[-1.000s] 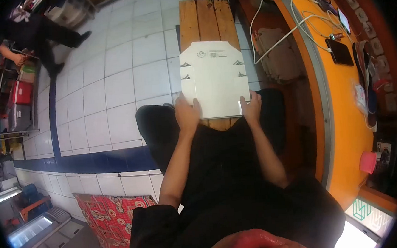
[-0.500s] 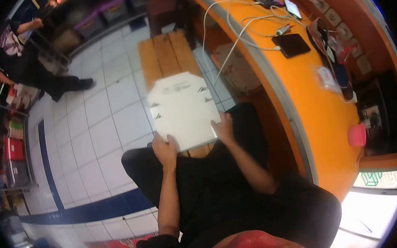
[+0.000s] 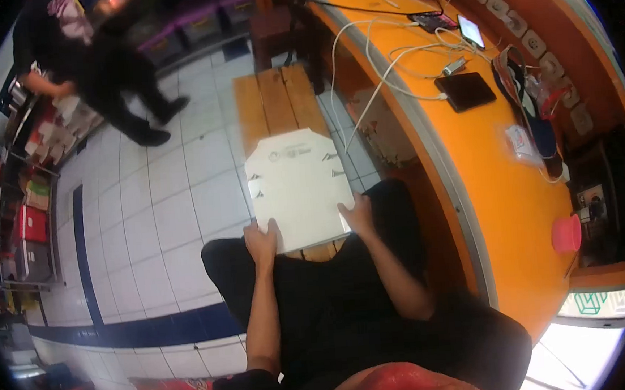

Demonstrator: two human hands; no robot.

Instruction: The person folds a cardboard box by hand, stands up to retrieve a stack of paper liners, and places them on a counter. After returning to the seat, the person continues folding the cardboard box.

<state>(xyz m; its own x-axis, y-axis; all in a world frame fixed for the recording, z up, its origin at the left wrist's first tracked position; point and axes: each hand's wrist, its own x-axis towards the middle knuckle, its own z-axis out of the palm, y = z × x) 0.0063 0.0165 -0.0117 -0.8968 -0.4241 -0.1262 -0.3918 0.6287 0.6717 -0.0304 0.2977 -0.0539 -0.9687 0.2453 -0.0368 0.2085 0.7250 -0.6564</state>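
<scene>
A flat white piece of cardboard (image 3: 300, 192) with cut-off far corners lies over the wooden bench between my knees. Small dark print shows near its far edge, and dark marks line both sides. My left hand (image 3: 261, 243) grips its near left corner, thumb on top and fingers out of sight beneath. At the near right edge my right hand (image 3: 358, 217) holds it the same way, thumb on the upper face.
The slatted wooden bench (image 3: 277, 99) stretches ahead. Along my right runs an orange counter (image 3: 523, 202) with cables, a black device (image 3: 466, 91), a lit phone (image 3: 471, 31) and a pink cup (image 3: 566, 234). A person in dark clothes (image 3: 112, 71) stands at the far left beside shelves.
The person at the far left has stepped closer and to the right. The whole view has shifted slightly; my hands keep the same hold on the white cardboard.
</scene>
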